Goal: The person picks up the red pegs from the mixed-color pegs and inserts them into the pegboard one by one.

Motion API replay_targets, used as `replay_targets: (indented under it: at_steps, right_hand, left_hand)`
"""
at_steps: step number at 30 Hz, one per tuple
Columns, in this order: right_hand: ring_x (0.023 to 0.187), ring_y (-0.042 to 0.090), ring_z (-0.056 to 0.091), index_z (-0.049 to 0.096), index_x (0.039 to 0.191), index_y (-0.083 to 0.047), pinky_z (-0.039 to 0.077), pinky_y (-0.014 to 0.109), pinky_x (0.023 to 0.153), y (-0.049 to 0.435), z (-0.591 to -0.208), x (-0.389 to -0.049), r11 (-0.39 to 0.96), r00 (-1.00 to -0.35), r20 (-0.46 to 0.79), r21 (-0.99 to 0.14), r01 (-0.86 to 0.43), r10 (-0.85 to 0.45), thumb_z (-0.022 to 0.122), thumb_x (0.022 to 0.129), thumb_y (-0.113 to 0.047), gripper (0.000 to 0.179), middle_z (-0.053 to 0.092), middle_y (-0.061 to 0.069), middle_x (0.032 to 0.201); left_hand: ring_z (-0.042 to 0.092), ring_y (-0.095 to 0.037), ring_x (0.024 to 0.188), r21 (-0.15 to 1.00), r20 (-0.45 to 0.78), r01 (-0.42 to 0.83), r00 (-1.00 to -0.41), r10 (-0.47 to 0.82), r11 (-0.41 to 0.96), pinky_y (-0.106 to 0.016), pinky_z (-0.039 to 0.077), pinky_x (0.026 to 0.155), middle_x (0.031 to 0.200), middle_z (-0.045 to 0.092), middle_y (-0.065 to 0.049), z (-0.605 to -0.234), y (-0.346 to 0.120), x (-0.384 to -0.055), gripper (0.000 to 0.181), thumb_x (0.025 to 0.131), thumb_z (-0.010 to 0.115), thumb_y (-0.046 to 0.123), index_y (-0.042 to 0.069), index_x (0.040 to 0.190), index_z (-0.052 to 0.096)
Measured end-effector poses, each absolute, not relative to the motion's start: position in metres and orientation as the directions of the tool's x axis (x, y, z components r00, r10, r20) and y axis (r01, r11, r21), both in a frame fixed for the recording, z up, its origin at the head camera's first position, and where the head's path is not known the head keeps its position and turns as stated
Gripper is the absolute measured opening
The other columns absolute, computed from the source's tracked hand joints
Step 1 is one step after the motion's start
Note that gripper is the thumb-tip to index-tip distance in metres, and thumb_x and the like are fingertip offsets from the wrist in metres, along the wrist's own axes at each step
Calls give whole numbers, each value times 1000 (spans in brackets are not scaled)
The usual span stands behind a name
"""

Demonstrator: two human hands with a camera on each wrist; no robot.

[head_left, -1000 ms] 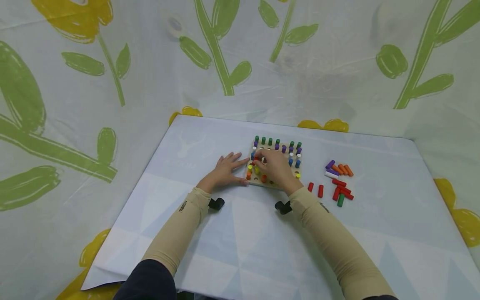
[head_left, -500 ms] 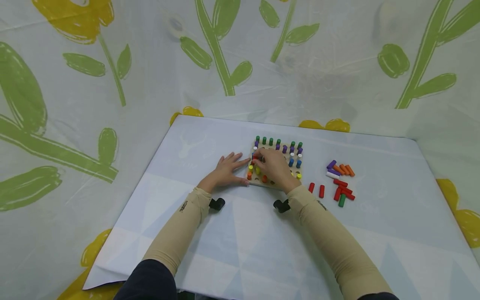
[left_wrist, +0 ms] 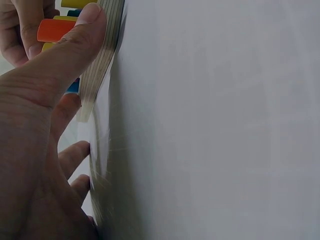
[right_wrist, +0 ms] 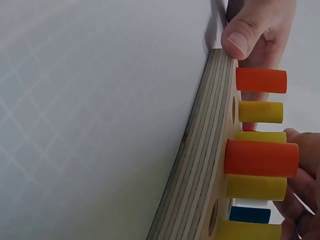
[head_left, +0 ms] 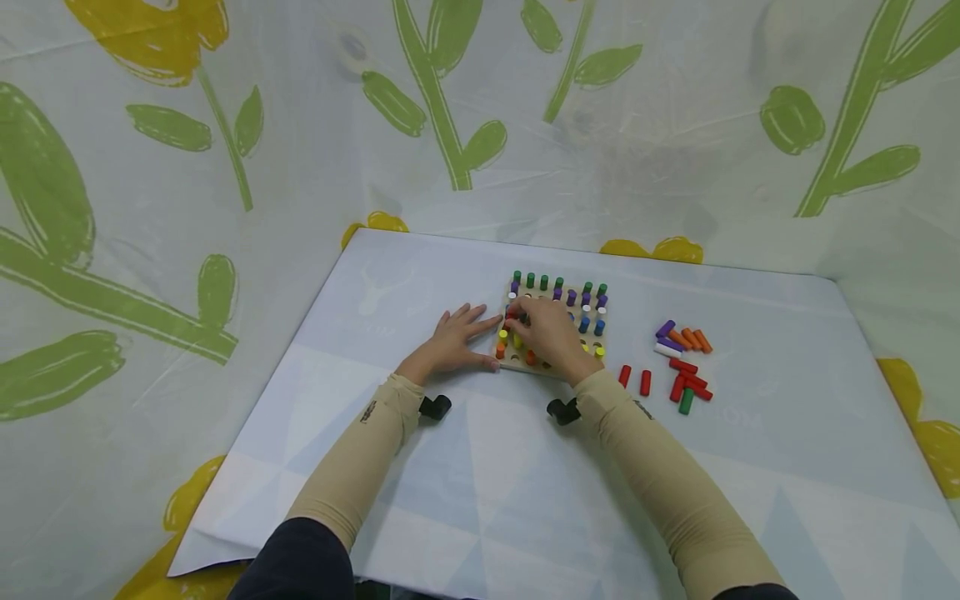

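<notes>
A plywood pegboard [head_left: 521,365] lies on the table with rows of coloured pegs upright in its holes. At its left edge, my left hand [head_left: 450,343] is spread with straight fingers. Its thumb touches the board's near corner beside an orange peg [right_wrist: 261,80]. My right hand [head_left: 551,333] reaches over the board and pinches a red peg [head_left: 512,316] near the left column between thumb and fingers. Yellow pegs [head_left: 517,340] and another orange peg [right_wrist: 262,158] stand nearer the front. Green pegs [head_left: 544,282] line the far row. My right hand hides the board's middle.
Two loose red pegs [head_left: 646,382] lie just right of the board. Farther right is a loose group with orange pegs [head_left: 702,341], a purple peg [head_left: 665,328], a white peg [head_left: 667,351], more red ones and a green peg [head_left: 686,402]. A patterned curtain [head_left: 300,167] surrounds the table.
The head view has shifted slightly. Both hands stay where they were at the pegboard, the right fingers still at the red peg with hardly any visible movement.
</notes>
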State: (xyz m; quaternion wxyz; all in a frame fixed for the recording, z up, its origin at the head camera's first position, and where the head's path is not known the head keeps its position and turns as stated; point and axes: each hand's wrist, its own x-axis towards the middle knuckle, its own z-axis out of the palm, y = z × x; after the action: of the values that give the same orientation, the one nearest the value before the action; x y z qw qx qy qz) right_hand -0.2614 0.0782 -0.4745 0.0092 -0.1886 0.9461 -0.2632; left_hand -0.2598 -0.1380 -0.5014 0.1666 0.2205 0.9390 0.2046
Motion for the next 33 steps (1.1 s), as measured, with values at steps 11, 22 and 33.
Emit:
replay_targets:
  at_steps: [11,22,33]
  right_hand:
    - [94,22,62,72,116,-14,56,38,91,76,-478,-261,783,-927,84,-511,-354,-365,70,99,-28,22,74,3,111]
    - [93,21,62,73,115,-15,56,35,89,75,-479,-261,784,-925,92,-505,-362,-368,70,99,-29,22,74,2,109]
    - [97,21,65,73,115,-13,56,38,92,75,-480,-261,766,-920,108,-522,-375,-377,69,99,-27,21,74,3,111]
  left_hand:
    - [-1,-32,157,464,-206,358,-846,492,810,-58,-3,123,171,12,-6,-503,-139,-260,94,83,75,62,32,161,31]
    - [-1,-32,157,467,-206,354,-847,489,810,-58,-3,124,171,12,-6,-504,-139,-261,94,83,75,62,33,161,31]
    - [-1,-31,157,461,-210,355,-847,488,814,-58,-4,123,171,12,-6,-503,-139,-261,94,83,75,62,33,161,30]
